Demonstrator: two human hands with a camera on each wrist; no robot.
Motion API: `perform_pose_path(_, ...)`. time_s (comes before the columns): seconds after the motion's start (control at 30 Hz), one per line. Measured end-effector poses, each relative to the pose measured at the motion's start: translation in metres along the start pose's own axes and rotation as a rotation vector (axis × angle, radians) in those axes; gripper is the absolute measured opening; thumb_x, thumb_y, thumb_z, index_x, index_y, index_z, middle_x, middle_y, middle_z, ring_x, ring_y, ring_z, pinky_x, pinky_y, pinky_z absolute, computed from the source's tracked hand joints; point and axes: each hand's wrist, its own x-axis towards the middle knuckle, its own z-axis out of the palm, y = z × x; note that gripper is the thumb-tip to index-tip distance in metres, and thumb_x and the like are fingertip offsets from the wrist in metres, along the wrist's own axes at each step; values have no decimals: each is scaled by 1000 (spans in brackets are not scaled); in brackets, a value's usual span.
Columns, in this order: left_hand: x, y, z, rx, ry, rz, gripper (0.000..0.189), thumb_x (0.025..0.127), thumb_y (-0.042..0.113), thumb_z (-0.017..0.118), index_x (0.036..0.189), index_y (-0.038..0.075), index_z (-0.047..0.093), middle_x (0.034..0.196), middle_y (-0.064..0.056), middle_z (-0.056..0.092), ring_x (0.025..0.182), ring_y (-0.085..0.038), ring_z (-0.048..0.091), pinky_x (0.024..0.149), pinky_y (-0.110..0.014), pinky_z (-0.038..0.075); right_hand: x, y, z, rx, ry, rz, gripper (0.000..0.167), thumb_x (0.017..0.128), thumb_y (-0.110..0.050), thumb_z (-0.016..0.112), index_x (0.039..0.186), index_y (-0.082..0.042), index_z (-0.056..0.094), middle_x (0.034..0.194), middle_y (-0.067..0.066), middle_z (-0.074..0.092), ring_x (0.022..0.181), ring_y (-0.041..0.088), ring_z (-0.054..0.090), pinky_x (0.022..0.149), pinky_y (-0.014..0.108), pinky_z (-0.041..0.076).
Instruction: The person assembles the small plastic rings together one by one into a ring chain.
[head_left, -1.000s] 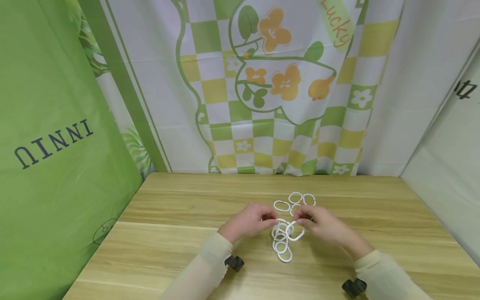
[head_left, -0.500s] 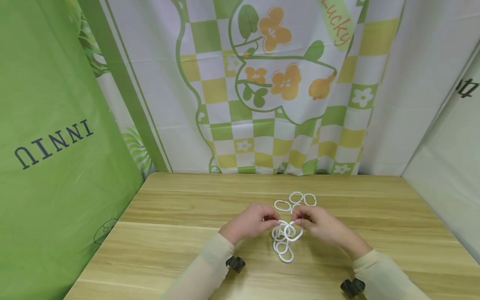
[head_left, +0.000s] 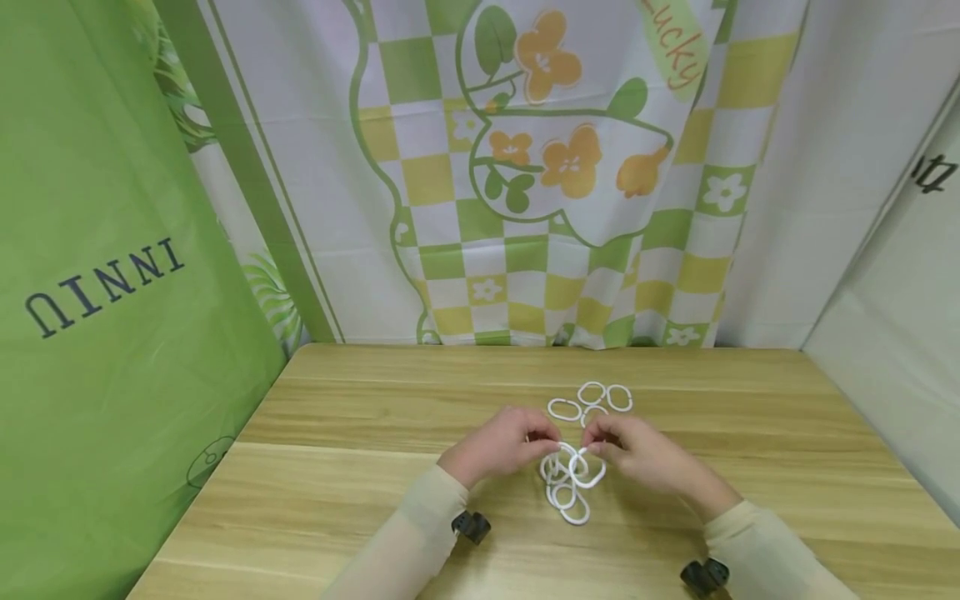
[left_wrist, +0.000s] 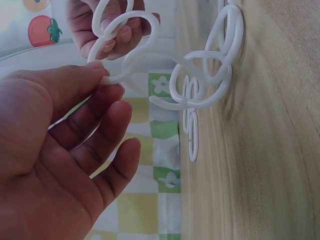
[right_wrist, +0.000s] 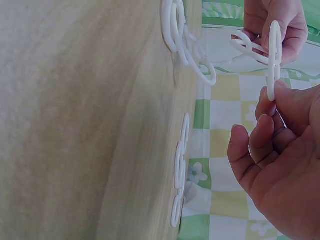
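My left hand (head_left: pixel 504 443) pinches a white plastic oval chain link (left_wrist: pixel 150 19) between thumb and index finger, its other fingers loosely bent. Opposite it, the right hand (head_left: pixel 643 452) holds another white link (right_wrist: pixel 272 65) by its edge, thumb against fingertip. These two links cross each other in the gap between the hands. From the left hand's link, more joined links hang down as a chain (left_wrist: pixel 235 20) that lies bunched on the wooden table below. One link (left_wrist: pixel 167 105) close to the left fingers shows an opening in its side.
Several loose white links, one of them an oval link (head_left: pixel 553 403), lie on the wooden table (head_left: pixel 375 392) just beyond the hands. A patterned curtain (head_left: pixel 442 183) hangs behind the table's far edge. Green fabric (head_left: pixel 112 375) borders the left side.
My fingertips have drawn slightly closer together, and the right hand's link has shifted a little left. The chain's lower end has slid slightly to the right. Both hands keep their grip.
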Motion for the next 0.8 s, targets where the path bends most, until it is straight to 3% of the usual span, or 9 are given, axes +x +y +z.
perform_pose_path(0.5,-1,2,-1,2,9,23,14,96,23,65,99,14,75,93,12,67,81,5,57,73,-13,45,0,-1,6,-16,-7,21,11,94,-4,62,92,-15,62,83,2,61,75,9,55,68,27,48)
perform_pose_path(0.67,-2,3,-3,-52,-26,5,12,95,24,67,98,15,74,90,14,66,79,4,57,72,-15,46,-3,-1,6,-17,6,73,6,95,-8,61,94,-14,62,86,-2,61,79,11,56,72,28,48)
perform_pose_path(0.8,-3,0,-5,-138,-76,-36,7,94,25,69,93,18,72,85,16,64,77,1,58,70,-18,48,-3,0,4,-11,57,79,5,95,-5,61,95,-9,63,88,4,63,78,11,56,70,28,48)
